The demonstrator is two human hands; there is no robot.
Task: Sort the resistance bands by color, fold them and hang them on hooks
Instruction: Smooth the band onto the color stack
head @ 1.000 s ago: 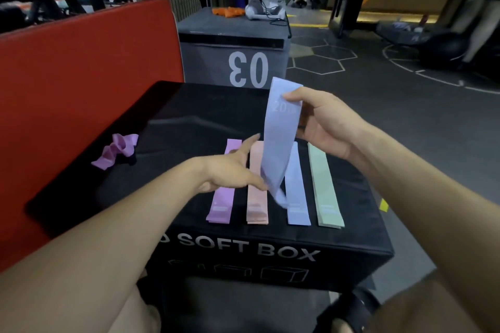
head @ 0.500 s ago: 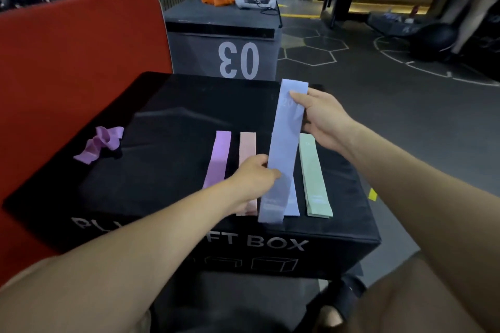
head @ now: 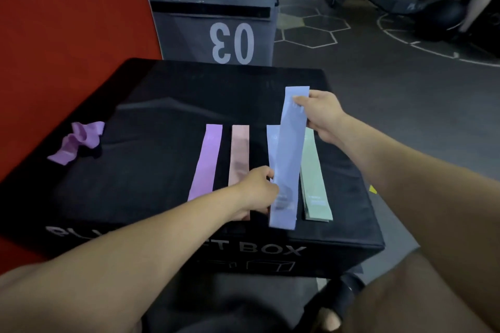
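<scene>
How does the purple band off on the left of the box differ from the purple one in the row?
The left purple band lies crumpled and twisted; the row's purple band lies flat and straight. The crumpled one sits alone near the box's left edge; the flat one lies beside the pink band. Both look the same purple, both rest on the black box, and neither hand touches them.

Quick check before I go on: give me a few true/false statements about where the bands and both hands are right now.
1. Both hands hold the blue band. True: left hand at its near end, right hand at the far end.
2. The crumpled purple band lies in the row. False: it lies apart, to the left on the black soft box.
3. The green band is rightmost in the row. True.
4. The pink band hangs on a hook. False: it lies flat.
</scene>
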